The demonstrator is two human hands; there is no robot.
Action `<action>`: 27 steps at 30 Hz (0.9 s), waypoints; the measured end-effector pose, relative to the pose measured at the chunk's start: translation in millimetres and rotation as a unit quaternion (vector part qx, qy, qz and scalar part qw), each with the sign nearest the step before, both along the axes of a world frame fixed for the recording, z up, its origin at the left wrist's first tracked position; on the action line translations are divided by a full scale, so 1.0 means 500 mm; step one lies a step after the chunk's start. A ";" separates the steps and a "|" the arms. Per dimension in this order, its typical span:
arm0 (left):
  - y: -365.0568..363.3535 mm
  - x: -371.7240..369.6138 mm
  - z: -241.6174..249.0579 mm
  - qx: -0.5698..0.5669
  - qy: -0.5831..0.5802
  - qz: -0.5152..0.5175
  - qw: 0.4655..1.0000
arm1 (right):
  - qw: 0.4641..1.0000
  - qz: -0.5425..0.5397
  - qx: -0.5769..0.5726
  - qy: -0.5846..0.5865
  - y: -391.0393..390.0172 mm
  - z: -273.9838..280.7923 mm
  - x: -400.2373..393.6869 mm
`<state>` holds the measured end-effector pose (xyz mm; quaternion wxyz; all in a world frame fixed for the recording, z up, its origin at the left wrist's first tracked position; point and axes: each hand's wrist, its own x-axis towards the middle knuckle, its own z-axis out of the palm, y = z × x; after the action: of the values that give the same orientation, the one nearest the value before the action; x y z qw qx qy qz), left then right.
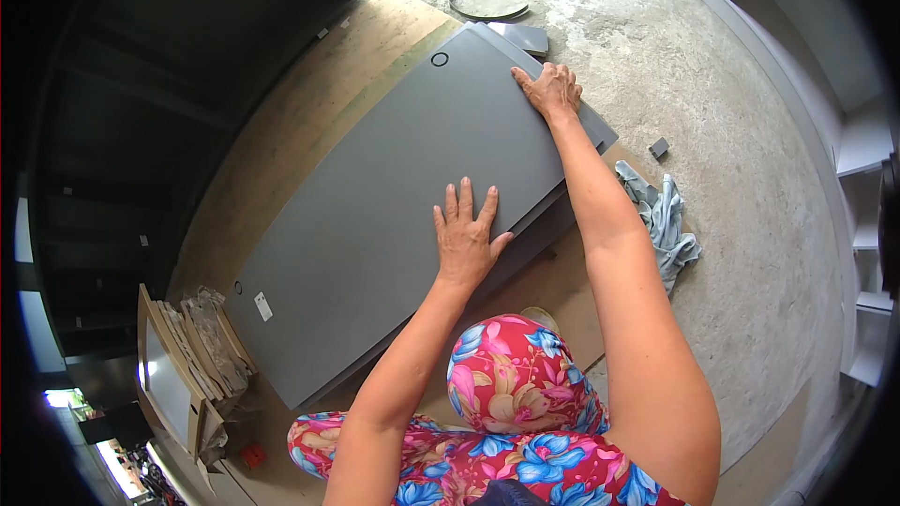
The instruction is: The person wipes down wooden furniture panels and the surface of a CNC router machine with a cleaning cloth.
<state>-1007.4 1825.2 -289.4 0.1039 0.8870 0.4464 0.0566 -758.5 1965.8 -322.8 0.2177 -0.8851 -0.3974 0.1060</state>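
A large flat grey panel [375, 178] lies before my knees on top of other grey panels, whose edges stick out beneath it. Along one long side it carries two dark rings, and a white label [262, 306] is near its lower left end. My left hand [466, 242] rests palm down on the panel with fingers spread. At the far right end, my right hand [553, 91] grips the panel's edge, thumb on the top face and fingers bent over the side.
A grey-blue cloth [661, 225] and a small grey block [659, 147] lie to the right. A curved black strip [487, 17] is on the concrete floor beyond. Framed boards [183, 365] lean at lower left. Dark cabinetry [141, 131] stands left, white shelving [862, 141] right.
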 end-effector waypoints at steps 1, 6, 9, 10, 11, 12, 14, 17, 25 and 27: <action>-0.001 0.006 0.000 -0.005 0.003 -0.001 1.000 | 1.000 -0.001 -0.003 -0.004 -0.002 -0.002 0.000; -0.003 0.013 -0.003 -0.012 -0.001 0.007 1.000 | 1.000 -0.006 0.003 -0.029 -0.001 0.000 -0.001; -0.002 0.014 -0.005 -0.010 -0.003 0.005 1.000 | 0.999 -0.011 0.002 -0.040 0.001 0.000 0.002; -0.002 0.014 -0.006 -0.009 -0.002 0.005 1.000 | 0.999 -0.013 0.000 -0.041 0.003 -0.001 0.002; -0.002 0.015 -0.006 -0.007 0.000 0.008 1.000 | 0.999 -0.012 0.002 -0.044 0.004 -0.004 0.002; -0.001 0.017 -0.005 -0.006 0.003 0.008 1.000 | 0.999 -0.014 0.003 -0.048 0.004 -0.003 0.003; -0.002 0.022 -0.006 -0.005 0.005 0.006 1.000 | 0.999 -0.019 -0.003 -0.048 0.004 -0.002 0.005; 0.001 0.023 -0.006 -0.008 0.010 0.004 1.000 | 0.999 -0.017 0.002 -0.035 0.001 -0.006 0.007; 0.015 -0.006 0.031 -0.044 0.040 -0.044 0.997 | 0.976 -0.015 0.201 -0.079 -0.210 -0.071 0.083; 0.013 -0.041 0.042 -0.057 0.037 -0.057 0.996 | 0.973 -0.067 0.117 -0.185 -0.360 -0.095 0.110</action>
<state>-1027.8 1831.5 -268.6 0.1407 0.9053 0.4007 -0.0078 -703.5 1785.6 -370.6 0.2491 -0.8823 -0.3803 -0.1220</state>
